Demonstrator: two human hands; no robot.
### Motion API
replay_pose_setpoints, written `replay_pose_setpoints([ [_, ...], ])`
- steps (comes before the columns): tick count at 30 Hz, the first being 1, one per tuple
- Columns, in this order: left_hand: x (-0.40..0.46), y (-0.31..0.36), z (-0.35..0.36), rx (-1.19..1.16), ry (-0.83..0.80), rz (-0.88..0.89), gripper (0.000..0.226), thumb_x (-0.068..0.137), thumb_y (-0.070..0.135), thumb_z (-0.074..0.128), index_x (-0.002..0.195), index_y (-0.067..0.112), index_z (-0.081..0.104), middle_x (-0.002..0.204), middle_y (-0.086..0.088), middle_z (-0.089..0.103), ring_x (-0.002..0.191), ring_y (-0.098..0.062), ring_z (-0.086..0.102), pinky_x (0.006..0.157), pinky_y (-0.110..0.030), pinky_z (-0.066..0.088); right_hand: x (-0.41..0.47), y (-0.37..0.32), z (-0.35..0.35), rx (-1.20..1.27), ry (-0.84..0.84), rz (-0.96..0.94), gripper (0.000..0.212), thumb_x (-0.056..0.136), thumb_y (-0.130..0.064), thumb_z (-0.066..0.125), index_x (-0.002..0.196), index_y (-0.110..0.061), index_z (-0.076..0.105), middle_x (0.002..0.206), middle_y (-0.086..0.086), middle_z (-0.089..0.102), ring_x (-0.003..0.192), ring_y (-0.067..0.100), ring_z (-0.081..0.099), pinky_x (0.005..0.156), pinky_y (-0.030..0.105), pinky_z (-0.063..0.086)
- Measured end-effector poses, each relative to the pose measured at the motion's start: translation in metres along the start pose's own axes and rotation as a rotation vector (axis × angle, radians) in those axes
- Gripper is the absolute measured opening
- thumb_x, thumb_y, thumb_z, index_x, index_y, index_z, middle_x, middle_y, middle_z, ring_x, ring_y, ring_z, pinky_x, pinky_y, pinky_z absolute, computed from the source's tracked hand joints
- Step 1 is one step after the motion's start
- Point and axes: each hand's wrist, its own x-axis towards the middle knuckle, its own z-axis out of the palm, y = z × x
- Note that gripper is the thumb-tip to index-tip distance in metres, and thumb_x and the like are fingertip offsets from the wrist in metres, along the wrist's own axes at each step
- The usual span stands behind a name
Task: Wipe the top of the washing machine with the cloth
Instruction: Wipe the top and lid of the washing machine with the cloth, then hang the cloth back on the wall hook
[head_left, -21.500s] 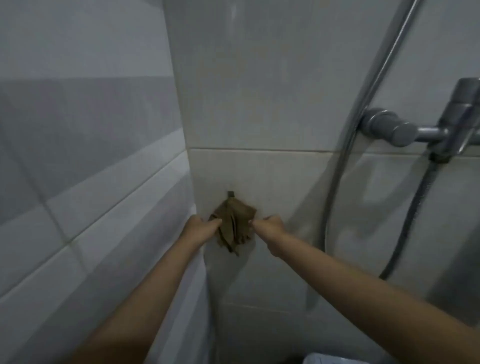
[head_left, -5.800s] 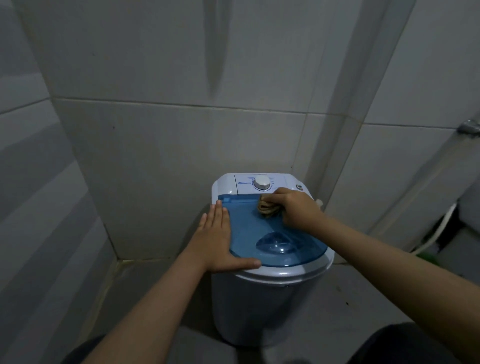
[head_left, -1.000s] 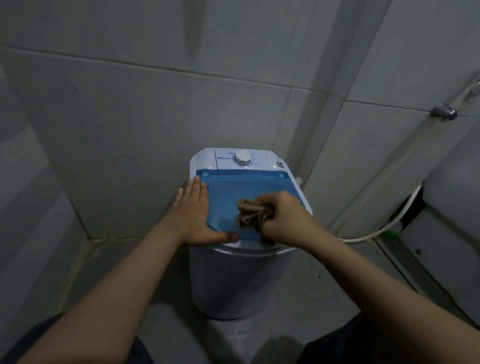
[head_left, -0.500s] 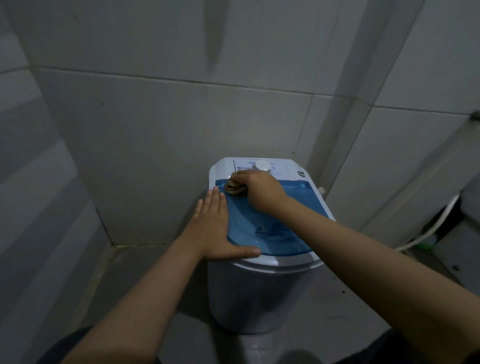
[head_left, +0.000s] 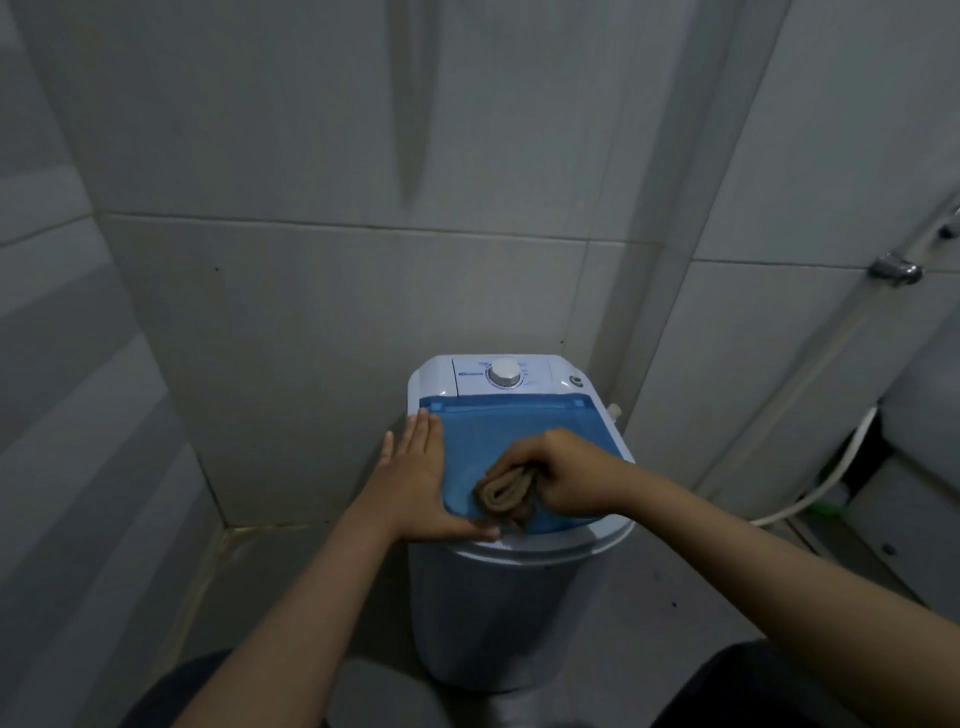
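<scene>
Left hand (head_left: 415, 483): lies flat and open on the left edge of the washing machine's top, fingers together and pointing away toward the wall, thumb stretched right along the near rim; its grip holds nothing.
Washing machine (head_left: 498, 613): small white tub standing on the floor in a tiled corner, just beside the back wall.
Lid (head_left: 519, 421): translucent blue, covers most of the top; straight edge at the far side, rounded edge toward the person.
Dial (head_left: 505, 372): white knob on the white panel behind the lid.
Cloth (head_left: 506, 493): brown, bunched into a roll on the near part of the lid; its long axis runs from near-left to far-right, the free end pointing near-left.
Right hand (head_left: 563, 475): grip clamped on the cloth's right end, pressing it onto the lid.
Hose (head_left: 810, 493): white, curving along the floor at the right wall.
</scene>
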Motion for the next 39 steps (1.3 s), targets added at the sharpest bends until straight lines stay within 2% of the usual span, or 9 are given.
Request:
replay_pose_setpoints([
  [3, -0.006, 0.015, -0.01, -0.182, 0.059, 0.041, 0.147, 0.038, 0.093, 0.048, 0.151, 0.015, -0.003, 0.161, -0.003, -0.005, 0.147, -0.016, -0.006, 0.117, -0.041, -0.009, -0.003, 0.004, -0.015, 0.217, 0.149, 0.091, 0.039, 0.071, 0.01, 0.053, 0.1, -0.012, 0.067, 0.101, 0.01, 0.07, 0.097, 0.023, 0.064, 0.089, 0.041, 0.053],
  [5, -0.01, 0.027, -0.016, -0.368, 0.162, 0.045, 0.112, 0.058, 0.071, 0.067, 0.148, 0.022, 0.023, 0.151, 0.005, 0.029, 0.142, -0.014, 0.022, 0.118, -0.04, 0.017, -0.001, 0.005, -0.02, 0.388, 0.227, 0.148, 0.026, 0.076, 0.008, 0.055, 0.094, -0.008, 0.065, 0.088, 0.011, 0.068, 0.085, 0.023, 0.064, 0.077, 0.039, 0.054],
  [8, -0.005, 0.041, -0.022, -0.671, 0.349, 0.081, 0.048, 0.075, 0.035, 0.075, 0.119, 0.029, 0.057, 0.119, 0.011, 0.06, 0.116, -0.009, 0.055, 0.099, -0.03, 0.047, 0.005, 0.003, -0.031, 0.676, 0.221, 0.201, 0.02, 0.082, -0.002, 0.063, 0.1, -0.01, 0.063, 0.079, 0.003, 0.065, 0.072, 0.015, 0.065, 0.058, 0.025, 0.053],
  [11, 0.006, 0.044, -0.026, -0.983, 0.389, 0.023, 0.02, 0.078, 0.011, 0.072, 0.091, 0.022, 0.062, 0.097, 0.0, 0.068, 0.098, -0.018, 0.066, 0.079, -0.024, 0.055, 0.011, 0.005, -0.039, 0.854, 0.167, 0.205, 0.031, 0.083, -0.003, 0.065, 0.112, -0.013, 0.059, 0.093, 0.009, 0.069, 0.084, 0.021, 0.069, 0.066, 0.035, 0.06],
  [16, 0.038, 0.035, -0.028, -1.207, 0.466, -0.06, 0.021, 0.08, 0.003, 0.068, 0.097, 0.015, 0.061, 0.1, -0.01, 0.069, 0.085, -0.013, 0.07, 0.073, -0.03, 0.059, 0.025, 0.027, -0.057, 1.103, -0.015, 0.107, 0.037, 0.079, -0.016, 0.059, 0.116, -0.021, 0.061, 0.105, 0.009, 0.067, 0.099, 0.022, 0.064, 0.091, 0.041, 0.052],
  [27, 0.134, 0.044, -0.126, -1.162, 0.364, 0.0, 0.022, 0.087, -0.004, 0.056, 0.095, 0.017, 0.056, 0.097, -0.001, 0.064, 0.069, 0.0, 0.068, 0.054, -0.017, 0.052, 0.133, 0.047, -0.148, 1.427, -0.023, 0.447, 0.024, 0.092, -0.029, 0.051, 0.096, -0.009, 0.062, 0.077, 0.006, 0.063, 0.069, 0.014, 0.063, 0.055, 0.021, 0.059],
  [30, 0.134, 0.058, -0.184, -1.07, 0.273, -0.01, 0.004, 0.083, 0.019, 0.064, 0.086, 0.022, 0.063, 0.085, 0.007, 0.07, 0.074, 0.001, 0.066, 0.062, -0.015, 0.051, 0.135, 0.021, -0.201, 1.486, -0.056, 0.485, 0.018, 0.094, -0.019, 0.049, 0.089, -0.008, 0.063, 0.073, 0.005, 0.064, 0.065, 0.014, 0.063, 0.05, 0.021, 0.057],
  [34, 0.121, 0.092, -0.29, -0.96, 0.131, -0.093, 0.047, 0.081, 0.066, 0.048, 0.086, 0.024, 0.07, 0.085, 0.009, 0.073, 0.082, 0.003, 0.066, 0.072, -0.01, 0.048, 0.134, -0.034, -0.272, 1.495, -0.005, 0.554, 0.017, 0.095, -0.011, 0.046, 0.086, -0.009, 0.061, 0.068, 0.006, 0.062, 0.059, 0.013, 0.062, 0.044, 0.02, 0.053],
  [39, 0.088, 0.141, -0.406, -0.849, 0.137, -0.191, 0.032, 0.061, 0.05, 0.078, 0.081, 0.026, 0.07, 0.079, 0.01, 0.073, 0.082, -0.003, 0.068, 0.076, -0.017, 0.052, 0.12, -0.117, -0.367, 1.356, 0.037, 0.509, 0.016, 0.093, -0.005, 0.049, 0.083, -0.005, 0.062, 0.071, 0.013, 0.062, 0.064, 0.021, 0.061, 0.064, 0.034, 0.055],
])
